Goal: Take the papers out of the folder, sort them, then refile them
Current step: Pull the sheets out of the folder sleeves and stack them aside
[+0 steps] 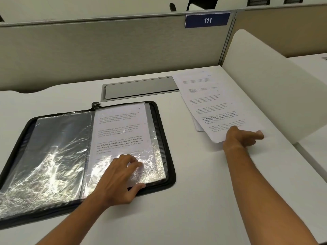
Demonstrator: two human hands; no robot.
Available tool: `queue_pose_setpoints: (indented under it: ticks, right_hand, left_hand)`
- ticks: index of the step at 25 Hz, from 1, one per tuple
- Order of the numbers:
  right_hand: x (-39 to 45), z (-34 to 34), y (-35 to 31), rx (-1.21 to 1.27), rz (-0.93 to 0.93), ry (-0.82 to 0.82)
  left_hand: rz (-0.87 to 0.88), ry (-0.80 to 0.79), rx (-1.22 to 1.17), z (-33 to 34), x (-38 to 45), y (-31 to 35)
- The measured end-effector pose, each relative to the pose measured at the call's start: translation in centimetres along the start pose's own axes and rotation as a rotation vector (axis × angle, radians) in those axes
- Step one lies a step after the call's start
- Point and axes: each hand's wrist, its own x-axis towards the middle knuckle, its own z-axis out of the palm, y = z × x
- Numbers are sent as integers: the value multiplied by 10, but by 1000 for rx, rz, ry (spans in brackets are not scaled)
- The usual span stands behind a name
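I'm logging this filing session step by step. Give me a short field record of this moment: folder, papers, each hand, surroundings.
folder: black zip folder lying open on the white desk, crinkled clear sleeves showing
filed page: printed sheet in the right-hand sleeve, marked 7 at its top corner
loose papers: fanned stack on the desk to the right of the folder
left hand: fingers on the lower part of the sleeve, thumb at the folder's near edge
right hand: on the near end of the loose stack
surroundings: blue sign reading 111 on the partition
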Motion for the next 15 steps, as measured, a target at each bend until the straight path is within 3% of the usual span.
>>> queue_pose_setpoints:
  ticks: [3, 7, 11, 15]
  right_hand:
    - [9, 3, 7, 8, -10, 38]
    - [13, 5, 13, -263, -157, 38]
    - [16, 9, 15, -381, -116, -2]
    - [15, 9, 21, -620, -196, -107]
  left_hand:
    - [8, 16, -3, 2, 1, 0]
    - [31, 40, 10, 4, 3, -1]
    - [38, 42, 24, 4, 3, -2]
    - [50, 59, 26, 3, 2, 1]
